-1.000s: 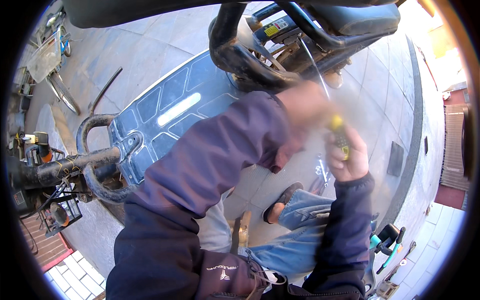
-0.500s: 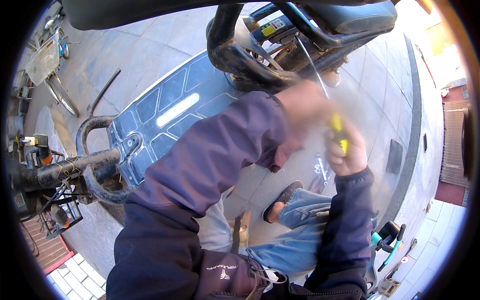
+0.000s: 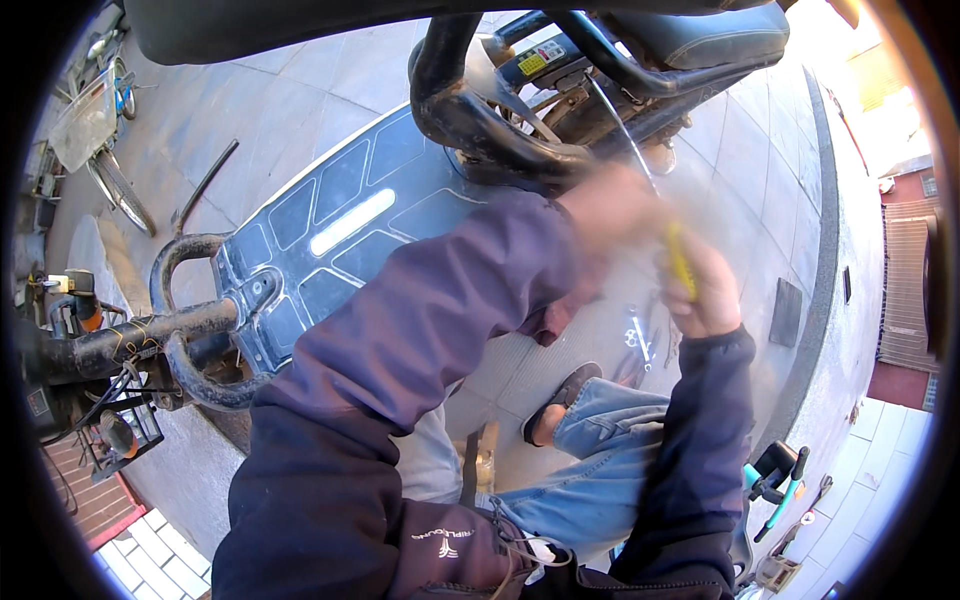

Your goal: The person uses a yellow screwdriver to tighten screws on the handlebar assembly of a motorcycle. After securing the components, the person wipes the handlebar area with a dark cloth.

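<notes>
Gripping a yellow-handled screwdriver (image 3: 682, 264) in our right hand (image 3: 708, 295), we held it off the right end of the blue footboard (image 3: 352, 222), its handle toward us. Our right fingers were clamped around that handle, perhaps because its thickness gave a firmer hold than the thin metal shaft (image 3: 618, 118). That shaft slanted up and away to the black tubular frame (image 3: 490, 130) at the footboard's right end; what its tip touched, we could not make out. The slant presumably let us reach between the tubes from our side.

Our left hand (image 3: 612, 205) lay just past the footboard's right end, beside the shaft where it neared the handle. It was too blurred for us to tell whether its fingers were together on the metal or apart; a place so near the shaft would have suited steadying it. Our left sleeve (image 3: 430, 300) crossed the footboard's near right corner, seemingly since that was the shortest reach.

On the paved floor (image 3: 750, 190), right of the footboard and nearer us, lay a bright wrench (image 3: 641, 342), likely put there to be within reach. A dark flat piece (image 3: 788, 312) lay farther right of the footboard, apart from both hands.
</notes>
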`<state>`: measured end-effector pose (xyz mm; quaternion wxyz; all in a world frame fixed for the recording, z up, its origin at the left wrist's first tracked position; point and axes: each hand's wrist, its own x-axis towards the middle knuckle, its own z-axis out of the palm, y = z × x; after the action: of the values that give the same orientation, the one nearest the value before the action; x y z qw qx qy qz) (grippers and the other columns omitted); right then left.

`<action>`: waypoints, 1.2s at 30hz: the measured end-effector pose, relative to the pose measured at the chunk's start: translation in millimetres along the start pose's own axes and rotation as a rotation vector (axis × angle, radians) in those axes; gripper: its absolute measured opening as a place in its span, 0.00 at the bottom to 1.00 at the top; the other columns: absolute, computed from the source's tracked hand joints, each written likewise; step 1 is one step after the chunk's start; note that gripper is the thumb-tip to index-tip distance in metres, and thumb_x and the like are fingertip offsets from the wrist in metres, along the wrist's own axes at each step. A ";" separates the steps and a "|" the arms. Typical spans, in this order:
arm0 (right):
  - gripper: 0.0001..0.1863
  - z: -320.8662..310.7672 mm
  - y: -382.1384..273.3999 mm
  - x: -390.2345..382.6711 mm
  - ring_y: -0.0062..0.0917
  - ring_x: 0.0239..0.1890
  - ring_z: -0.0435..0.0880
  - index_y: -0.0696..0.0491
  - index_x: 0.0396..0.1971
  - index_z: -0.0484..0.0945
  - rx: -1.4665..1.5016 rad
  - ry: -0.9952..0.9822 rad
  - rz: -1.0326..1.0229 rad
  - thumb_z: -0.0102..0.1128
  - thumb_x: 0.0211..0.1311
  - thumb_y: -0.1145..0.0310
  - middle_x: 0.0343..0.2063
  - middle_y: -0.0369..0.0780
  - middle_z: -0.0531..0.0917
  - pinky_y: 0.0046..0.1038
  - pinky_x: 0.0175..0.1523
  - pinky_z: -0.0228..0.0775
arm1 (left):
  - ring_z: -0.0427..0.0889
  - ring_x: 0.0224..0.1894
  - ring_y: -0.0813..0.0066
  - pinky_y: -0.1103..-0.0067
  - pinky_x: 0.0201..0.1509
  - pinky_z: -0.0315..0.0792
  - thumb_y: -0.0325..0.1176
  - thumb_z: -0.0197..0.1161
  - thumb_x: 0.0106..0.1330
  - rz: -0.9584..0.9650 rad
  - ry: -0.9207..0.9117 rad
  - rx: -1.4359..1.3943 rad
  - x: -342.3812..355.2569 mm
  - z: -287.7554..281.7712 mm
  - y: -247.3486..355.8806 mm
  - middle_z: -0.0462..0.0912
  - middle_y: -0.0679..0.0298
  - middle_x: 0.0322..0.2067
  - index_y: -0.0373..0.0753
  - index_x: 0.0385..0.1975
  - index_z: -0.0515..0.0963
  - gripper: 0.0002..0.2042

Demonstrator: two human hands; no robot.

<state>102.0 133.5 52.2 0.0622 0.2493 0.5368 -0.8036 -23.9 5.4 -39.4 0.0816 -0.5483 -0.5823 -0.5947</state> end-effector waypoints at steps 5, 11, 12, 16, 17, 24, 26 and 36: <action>0.19 8.0 43.9 -4.0 0.13 0.27 0.76 0.64 0.45 0.75 -1.070 0.443 -0.890 0.67 0.55 0.70 0.30 0.40 0.81 0.14 0.31 0.65 | 0.71 0.17 0.82 0.85 0.22 0.66 0.31 0.61 0.64 -0.742 -0.049 -0.502 8.7 -0.4 10.5 0.76 0.66 0.19 0.31 0.31 0.79 0.08; 0.17 2.4 5.4 -3.2 0.10 0.13 0.62 0.61 0.43 0.73 -0.015 0.016 0.011 0.57 0.63 0.63 0.24 0.38 0.76 0.14 0.15 0.48 | 0.71 0.17 0.84 0.87 0.21 0.65 0.33 0.61 0.64 -0.158 -0.056 -0.133 10.2 -11.6 12.5 0.75 0.68 0.18 0.32 0.31 0.79 0.08; 0.17 -4.7 5.1 -2.1 0.10 0.12 0.62 0.61 0.43 0.72 0.127 -0.110 0.059 0.56 0.64 0.62 0.24 0.39 0.77 0.14 0.15 0.47 | 0.71 0.17 0.85 0.87 0.21 0.65 0.33 0.61 0.64 0.004 -0.052 -0.065 8.5 -9.8 9.5 0.75 0.69 0.18 0.33 0.31 0.79 0.08; 0.15 3.5 13.4 -2.3 0.17 0.17 0.73 0.61 0.41 0.75 -0.465 0.237 -0.347 0.61 0.61 0.65 0.27 0.42 0.80 0.18 0.22 0.63 | 0.71 0.18 0.85 0.88 0.21 0.65 0.32 0.60 0.65 -0.782 -0.068 -0.673 20.1 -15.1 26.5 0.75 0.70 0.19 0.33 0.31 0.79 0.08; 0.15 4.8 24.7 1.4 0.19 0.20 0.76 0.60 0.40 0.76 -0.751 0.321 -0.611 0.63 0.60 0.66 0.27 0.42 0.81 0.20 0.25 0.67 | 0.71 0.18 0.85 0.88 0.21 0.65 0.32 0.60 0.65 -0.647 -0.059 -0.533 16.0 -14.7 26.0 0.75 0.69 0.19 0.33 0.31 0.79 0.08; 0.14 13.2 39.0 12.6 0.20 0.29 0.81 0.60 0.39 0.79 -1.105 0.483 -0.975 0.66 0.57 0.68 0.25 0.43 0.81 0.22 0.37 0.72 | 0.70 0.17 0.84 0.87 0.21 0.64 0.31 0.61 0.64 -0.923 -0.029 -0.726 13.6 -5.8 11.4 0.76 0.67 0.20 0.33 0.30 0.78 0.08; 0.14 13.3 36.0 11.4 0.19 0.27 0.79 0.61 0.38 0.79 -0.937 0.440 -0.807 0.65 0.58 0.66 0.25 0.41 0.81 0.20 0.33 0.70 | 0.70 0.17 0.84 0.87 0.20 0.63 0.32 0.62 0.63 -0.929 -0.060 -0.685 15.1 -5.9 10.7 0.76 0.67 0.19 0.33 0.29 0.78 0.08; 0.18 21.9 8.8 -3.3 0.14 0.21 0.75 0.61 0.43 0.78 -0.663 0.311 -0.287 0.59 0.64 0.60 0.23 0.38 0.80 0.17 0.25 0.63 | 0.69 0.17 0.85 0.87 0.20 0.63 0.32 0.61 0.64 -0.141 -0.016 -0.125 8.0 -6.7 9.7 0.75 0.68 0.18 0.33 0.29 0.79 0.08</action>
<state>100.8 109.6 53.0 -0.0558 0.2568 0.7999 -0.5396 -23.6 1.6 -25.7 0.0008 -0.5147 -0.5818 -0.6297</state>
